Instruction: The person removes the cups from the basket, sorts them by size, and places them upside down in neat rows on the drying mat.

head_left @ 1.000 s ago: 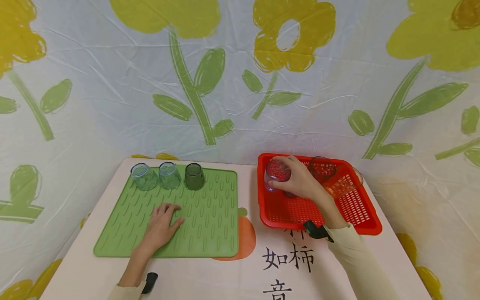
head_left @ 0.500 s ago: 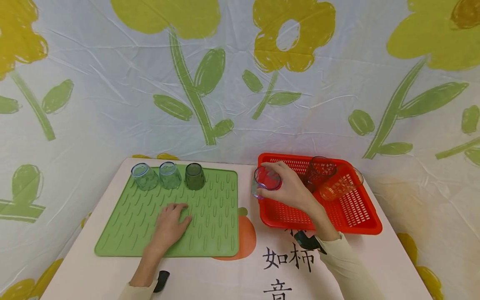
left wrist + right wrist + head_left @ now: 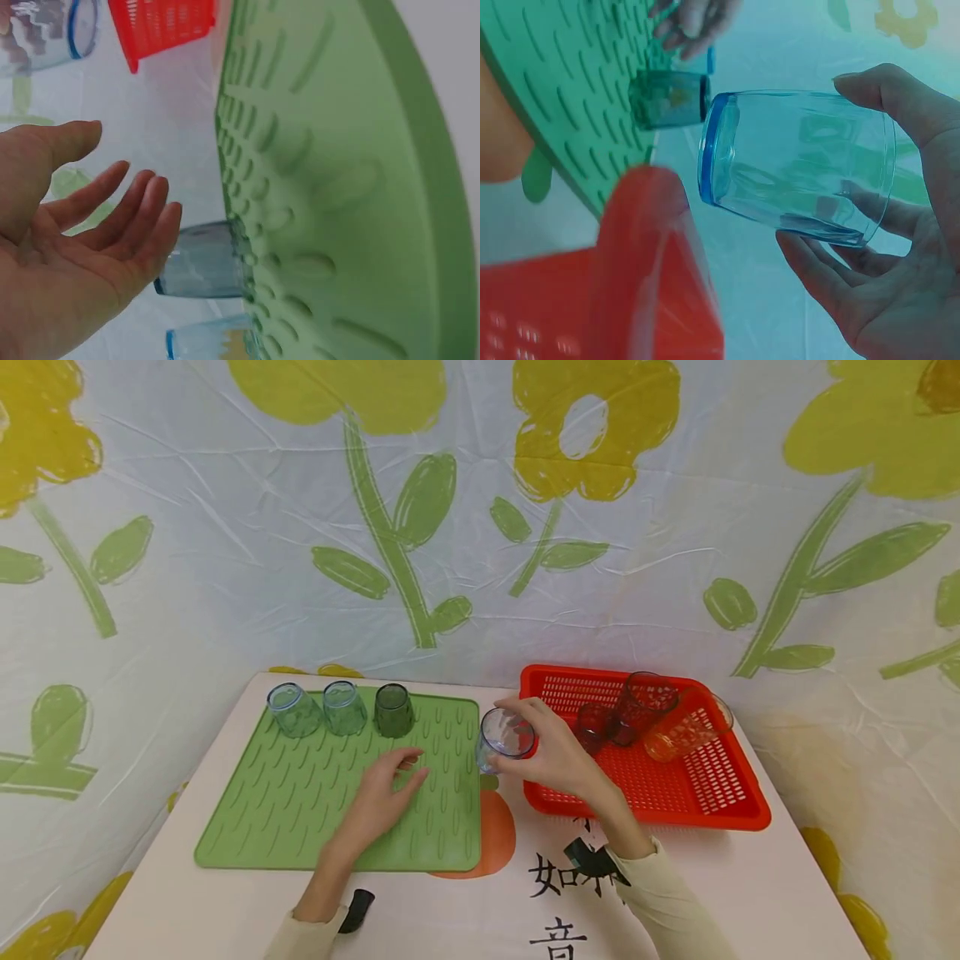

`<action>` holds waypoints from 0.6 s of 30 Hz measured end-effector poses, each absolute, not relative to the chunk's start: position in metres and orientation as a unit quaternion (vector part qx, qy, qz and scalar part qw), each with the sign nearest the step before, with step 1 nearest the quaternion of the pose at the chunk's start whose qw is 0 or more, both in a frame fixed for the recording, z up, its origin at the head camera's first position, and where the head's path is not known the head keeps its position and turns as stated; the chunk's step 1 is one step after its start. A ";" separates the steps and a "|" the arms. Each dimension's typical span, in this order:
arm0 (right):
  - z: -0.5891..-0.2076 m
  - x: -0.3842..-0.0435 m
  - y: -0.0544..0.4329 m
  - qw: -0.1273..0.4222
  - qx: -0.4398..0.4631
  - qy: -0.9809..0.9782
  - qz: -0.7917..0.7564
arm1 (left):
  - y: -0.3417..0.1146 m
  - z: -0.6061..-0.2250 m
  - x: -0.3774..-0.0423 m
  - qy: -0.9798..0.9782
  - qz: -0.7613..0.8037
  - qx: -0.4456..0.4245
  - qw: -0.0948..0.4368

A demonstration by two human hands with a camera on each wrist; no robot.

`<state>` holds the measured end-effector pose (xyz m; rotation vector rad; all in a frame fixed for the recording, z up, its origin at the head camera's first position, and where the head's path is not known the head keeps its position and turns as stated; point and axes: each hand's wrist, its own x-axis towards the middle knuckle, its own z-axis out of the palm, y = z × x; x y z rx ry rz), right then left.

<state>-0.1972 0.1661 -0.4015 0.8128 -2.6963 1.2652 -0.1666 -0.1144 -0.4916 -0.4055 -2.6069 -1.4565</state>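
Observation:
My right hand [image 3: 555, 756] holds a clear, blue-tinted drinking glass [image 3: 504, 742] by its side, in the gap between the green mat and the red basket. Seen from the right wrist, the thumb and fingers grip one end of the glass [image 3: 795, 169], and its thick blue edge faces away from the palm. My left hand [image 3: 381, 797] hovers over the green mat [image 3: 300, 827], fingers relaxed and holding nothing. Along the mat's back edge stand two pale blue-green glasses [image 3: 294, 714] and a dark grey one [image 3: 394, 712], the nearest to the left hand.
The red perforated basket [image 3: 645, 820] on the right contains a small glass [image 3: 591, 727], a taller dark-rimmed glass [image 3: 645, 702] and a clear, orange-looking tumbler [image 3: 682, 731]. A flower-print cloth [image 3: 465, 543] hangs behind the table.
My right hand has carried the blue-tinted glass left, out over the basket's edge. The left hand has shifted right and forward across the mat.

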 end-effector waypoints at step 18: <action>-0.421 -0.189 0.136 0.000 0.283 -0.834 0.474 | -0.090 -0.476 -0.165 -0.797 -0.576 -0.182 -0.019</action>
